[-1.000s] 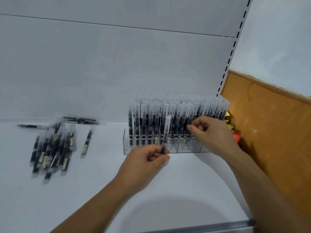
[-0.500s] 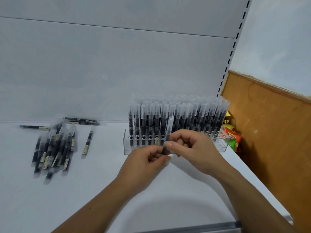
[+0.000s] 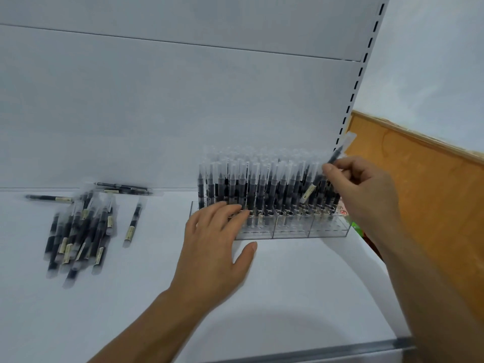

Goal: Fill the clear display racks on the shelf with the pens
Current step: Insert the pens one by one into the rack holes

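My left hand [image 3: 209, 247] is flat and open, with the fingers spread wide and the thumb out to the side. It lies over the white shelf [image 3: 288, 297]. Its fingertips reach the front left part of the clear plastic rack [image 3: 288, 230], down by the bottoms of the pens that stand there.

My right hand [image 3: 361, 189] is up at the right end of the rack. It pinches one black pen with a clear cap [image 3: 339, 153] between the thumb and the fingers. This pen is tilted, with its cap up and to the right, above the tops of the standing pens.

The rack stands at the back of the shelf and is packed with upright pens. Its front row on the right has open holes.

A pile of loose black pens [image 3: 76, 231] lies on the shelf, well apart to the left. An orange-brown wooden board [image 3: 419, 205] is on the right.
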A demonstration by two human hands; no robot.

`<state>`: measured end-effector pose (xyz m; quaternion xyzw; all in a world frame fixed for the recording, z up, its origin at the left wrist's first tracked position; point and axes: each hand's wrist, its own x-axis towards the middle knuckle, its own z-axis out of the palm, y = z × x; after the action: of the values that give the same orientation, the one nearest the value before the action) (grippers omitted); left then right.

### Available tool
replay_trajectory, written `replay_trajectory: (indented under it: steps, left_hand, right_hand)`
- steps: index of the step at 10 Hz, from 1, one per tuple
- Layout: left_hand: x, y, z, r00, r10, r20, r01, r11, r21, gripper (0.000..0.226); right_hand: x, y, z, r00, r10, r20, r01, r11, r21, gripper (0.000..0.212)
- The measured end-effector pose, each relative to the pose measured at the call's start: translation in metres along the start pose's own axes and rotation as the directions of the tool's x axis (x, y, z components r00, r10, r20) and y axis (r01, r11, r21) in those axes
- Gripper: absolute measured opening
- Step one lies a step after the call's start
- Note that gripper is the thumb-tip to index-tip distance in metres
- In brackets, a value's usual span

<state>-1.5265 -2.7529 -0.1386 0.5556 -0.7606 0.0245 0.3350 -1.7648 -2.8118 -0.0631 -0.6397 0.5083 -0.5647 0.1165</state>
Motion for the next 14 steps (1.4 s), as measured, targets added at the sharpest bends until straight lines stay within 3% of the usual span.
replay_trajectory:
  steps: [6, 8, 10, 11, 12, 13, 14]
  left_hand:
    - [-0.001, 0.0, 0.001, 1.0, -0.004, 0.022, 0.003, 1.0, 0.016, 0.052]
    - [-0.001, -0.001, 0.002, 1.0, 0.0, 0.02, 0.0, 1.0, 0.003, 0.053]
    - [-0.001, -0.002, 0.001, 1.0, 0.017, 0.006, -0.017, 0.999, -0.032, 0.051]
    - [0.001, -0.005, -0.007, 1.0, -0.001, -0.021, -0.003, 0.986, -0.164, 0.045]
    - [0.004, -0.011, -0.023, 0.993, -0.07, -0.091, 0.041, 0.958, -0.283, 0.034]
    - [-0.002, -0.033, -0.046, 0.975, -0.186, -0.124, 0.133, 0.928, -0.349, 0.024]
    - [-0.015, -0.07, -0.075, 0.932, -0.323, -0.163, 0.265, 0.915, -0.303, 0.019]
  right_hand:
    - [0.006, 0.01, 0.013, 0.998, 0.01, 0.068, 0.001, 0.987, -0.163, 0.012]
    - [-0.007, 0.02, 0.02, 0.942, 0.12, 0.312, -0.004, 0.937, -0.35, 0.016]
    - [-0.011, 0.007, 0.014, 0.95, 0.132, 0.283, 0.019, 0.881, -0.472, 0.017]
    - [-0.025, -0.008, 0.018, 0.965, 0.071, 0.254, 0.068, 0.864, -0.499, 0.019]
    - [-0.046, -0.033, 0.044, 0.915, 0.045, 0.401, 0.13, 0.908, -0.399, 0.018]
    - [-0.066, -0.058, 0.086, 0.774, 0.009, 0.633, 0.217, 0.936, -0.278, 0.017]
    - [-0.075, -0.078, 0.13, 0.665, -0.081, 0.743, 0.325, 0.926, -0.19, 0.02]
